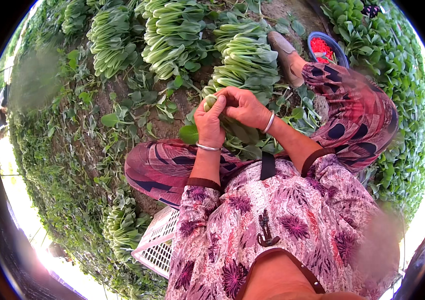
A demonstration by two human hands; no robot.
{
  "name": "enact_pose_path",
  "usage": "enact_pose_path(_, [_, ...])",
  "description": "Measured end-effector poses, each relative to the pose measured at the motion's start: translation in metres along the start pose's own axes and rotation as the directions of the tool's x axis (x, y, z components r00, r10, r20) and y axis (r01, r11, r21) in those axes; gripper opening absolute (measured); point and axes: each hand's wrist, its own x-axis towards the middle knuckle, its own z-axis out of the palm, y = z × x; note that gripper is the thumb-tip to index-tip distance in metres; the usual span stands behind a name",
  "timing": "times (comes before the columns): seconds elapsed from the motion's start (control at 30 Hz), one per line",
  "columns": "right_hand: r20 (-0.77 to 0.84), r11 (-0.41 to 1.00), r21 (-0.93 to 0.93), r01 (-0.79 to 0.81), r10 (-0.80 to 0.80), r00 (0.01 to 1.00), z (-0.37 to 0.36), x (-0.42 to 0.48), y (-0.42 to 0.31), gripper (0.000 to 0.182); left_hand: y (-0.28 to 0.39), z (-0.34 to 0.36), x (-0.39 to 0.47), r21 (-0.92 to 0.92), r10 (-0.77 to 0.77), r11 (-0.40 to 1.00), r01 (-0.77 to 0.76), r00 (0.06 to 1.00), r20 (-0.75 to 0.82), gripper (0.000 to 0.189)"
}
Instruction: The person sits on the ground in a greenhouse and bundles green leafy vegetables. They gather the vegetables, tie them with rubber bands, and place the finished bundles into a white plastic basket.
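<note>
Between my two hands is a leafy green plant (210, 101), its pale stem end showing at my left thumb. My left hand (211, 122) grips it around the stem. Right beside it, my right hand (245, 108) has its fingers bent against the same plant; its fingertips are partly hidden, so what they pinch does not show. Dark leaves hang below the hands towards my lap. Just beyond my hands lies a row of stacked leafy greens (246, 62), pale stems pointing left.
More stacked greens (171, 41) lie farther left, with loose leaves (111, 120) on the soil. A blue bucket (342, 56) holding red pieces (320, 48) stands by my right foot (287, 56). Growing plants (396, 97) line the right. Behind my left side is a white plastic crate (156, 243).
</note>
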Motion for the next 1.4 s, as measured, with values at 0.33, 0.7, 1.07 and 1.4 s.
enact_pose_path(0.33, [-0.471,0.688,-0.653,-0.315,-0.043,0.881,-0.096,0.02,0.075,0.019,0.017,0.015,-0.007,0.17,0.269,0.959,-0.229,0.923,-0.276,0.016])
enact_pose_path(0.7, [-0.368,0.184,-0.927,-0.326,-0.292,0.883,-0.068,0.009,0.1,0.015,0.021,0.018,-0.031,0.202,0.249,0.96,-0.193,0.917,-0.31,0.021])
enact_pose_path(1.07, [0.389,0.985,-0.147,-0.091,0.142,0.91,-0.008,0.037,0.003,0.015,0.025,-0.004,-0.052,0.244,0.399,0.912,-0.331,0.855,-0.333,0.04])
enact_pose_path(1.4, [0.597,0.995,0.028,-0.101,0.064,0.799,0.063,0.023,-0.004,0.017,0.048,-0.009,-0.102,0.254,0.529,0.848,-0.466,0.767,-0.362,0.029])
